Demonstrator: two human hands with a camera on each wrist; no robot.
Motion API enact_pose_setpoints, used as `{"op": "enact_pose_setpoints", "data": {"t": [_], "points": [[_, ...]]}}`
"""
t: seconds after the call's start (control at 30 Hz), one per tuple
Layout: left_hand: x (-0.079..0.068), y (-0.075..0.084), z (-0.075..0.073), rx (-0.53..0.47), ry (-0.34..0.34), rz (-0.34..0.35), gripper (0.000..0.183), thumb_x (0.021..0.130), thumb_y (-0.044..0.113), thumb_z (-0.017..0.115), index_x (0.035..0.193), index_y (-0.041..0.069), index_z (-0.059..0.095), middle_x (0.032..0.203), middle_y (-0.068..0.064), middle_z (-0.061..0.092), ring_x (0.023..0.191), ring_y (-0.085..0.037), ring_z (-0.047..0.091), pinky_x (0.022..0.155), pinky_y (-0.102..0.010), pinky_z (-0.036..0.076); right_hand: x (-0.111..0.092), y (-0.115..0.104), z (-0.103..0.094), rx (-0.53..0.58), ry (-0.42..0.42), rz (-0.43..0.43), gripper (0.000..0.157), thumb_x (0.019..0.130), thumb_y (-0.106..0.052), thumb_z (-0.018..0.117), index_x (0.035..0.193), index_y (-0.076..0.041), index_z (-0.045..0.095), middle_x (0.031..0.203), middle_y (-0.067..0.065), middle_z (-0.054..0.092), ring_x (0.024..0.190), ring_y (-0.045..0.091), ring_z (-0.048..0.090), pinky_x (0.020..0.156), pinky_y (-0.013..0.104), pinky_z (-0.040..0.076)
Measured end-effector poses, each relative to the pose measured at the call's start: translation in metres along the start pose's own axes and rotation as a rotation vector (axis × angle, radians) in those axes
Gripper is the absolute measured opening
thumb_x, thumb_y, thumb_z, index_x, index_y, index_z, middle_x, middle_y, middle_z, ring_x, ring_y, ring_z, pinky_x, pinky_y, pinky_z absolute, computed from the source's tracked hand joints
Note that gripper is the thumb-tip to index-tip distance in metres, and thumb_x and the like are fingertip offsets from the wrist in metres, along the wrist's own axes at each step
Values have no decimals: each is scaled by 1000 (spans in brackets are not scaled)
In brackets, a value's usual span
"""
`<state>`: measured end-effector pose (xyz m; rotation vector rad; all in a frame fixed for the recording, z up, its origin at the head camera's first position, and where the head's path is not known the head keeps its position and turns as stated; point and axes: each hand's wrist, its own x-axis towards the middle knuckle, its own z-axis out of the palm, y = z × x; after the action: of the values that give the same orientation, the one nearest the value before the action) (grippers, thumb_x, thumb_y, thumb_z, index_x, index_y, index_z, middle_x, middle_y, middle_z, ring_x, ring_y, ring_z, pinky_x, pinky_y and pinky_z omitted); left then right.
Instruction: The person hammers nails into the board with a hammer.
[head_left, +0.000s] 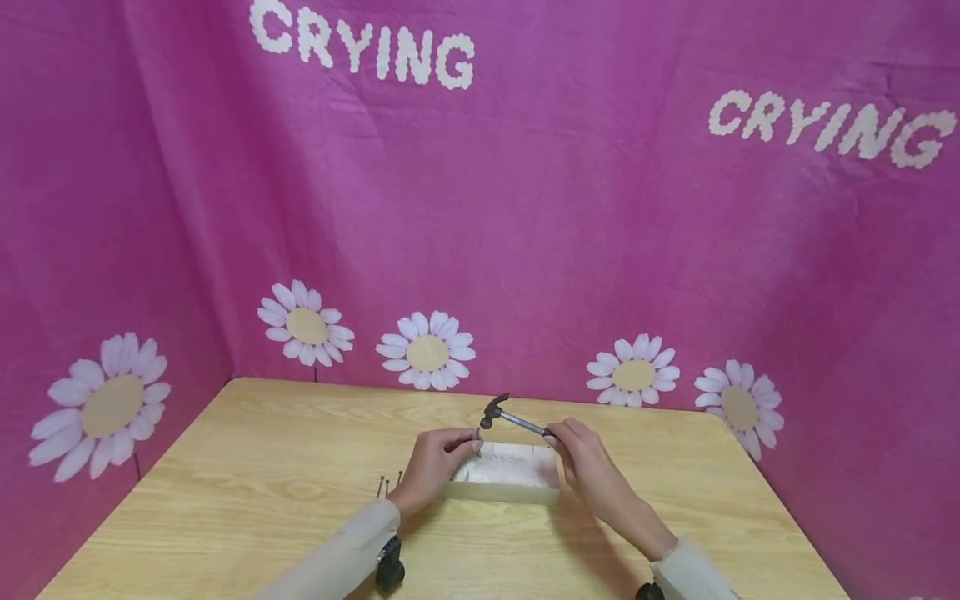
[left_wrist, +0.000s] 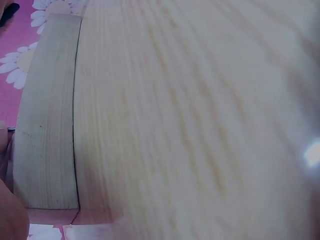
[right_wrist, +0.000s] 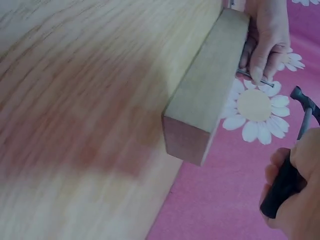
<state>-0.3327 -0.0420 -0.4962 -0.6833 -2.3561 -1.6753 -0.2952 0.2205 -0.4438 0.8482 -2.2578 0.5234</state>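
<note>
A pale wooden block (head_left: pixel 517 467) lies on the table, its long side facing me. Over its left end my left hand (head_left: pixel 433 467) pinches a nail (head_left: pixel 478 434) between thumb and fingertips, and the nail stands about upright on the top face. In the right wrist view the same nail (right_wrist: pixel 267 83) sticks out past the fingers. My right hand (head_left: pixel 588 467) grips the black handle of a claw hammer (head_left: pixel 517 419). The hammer's dark head is raised a little above and to the right of the nail. Only bits of the left hand (left_wrist: pixel 11 215) show in the left wrist view.
Several loose nails (head_left: pixel 384 485) stand on the table just left of my left wrist. The wood-grain table (head_left: pixel 247 467) reaches back to a pink cloth wall (head_left: pixel 525 250) printed with daisies, which also closes in both sides.
</note>
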Motion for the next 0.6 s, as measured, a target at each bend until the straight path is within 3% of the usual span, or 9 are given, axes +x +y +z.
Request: {"op": "enact_pose_setpoints", "data": {"t": [0.2, 0.47, 0.6], "points": [[2, 1, -1, -9, 9, -30, 21, 100, 13, 72, 117, 3, 79, 112, -6, 80, 107, -21, 74, 93, -29, 60, 2, 0, -4, -1, 51, -5, 14, 90, 11, 72, 95, 0, 65, 80, -2, 51, 74, 11, 48, 64, 29, 47], [5, 0, 1, 6, 1, -30, 23, 100, 17, 72, 117, 3, 79, 111, -4, 80, 109, -22, 74, 93, -32, 60, -4, -2, -14, 57, -83, 119, 8, 96, 5, 69, 97, -1, 65, 84, 0, 55, 79, 11, 49, 67, 29, 49], [3, -1, -2, -3, -18, -37, 22, 100, 16, 73, 116, 3, 78, 110, -5, 80, 105, -20, 74, 89, -26, 59, -8, 0, -18, 65, -117, 111, 10, 96, 6, 69, 100, -2, 64, 86, 0, 56, 79, 10, 48, 67, 27, 48]]}}
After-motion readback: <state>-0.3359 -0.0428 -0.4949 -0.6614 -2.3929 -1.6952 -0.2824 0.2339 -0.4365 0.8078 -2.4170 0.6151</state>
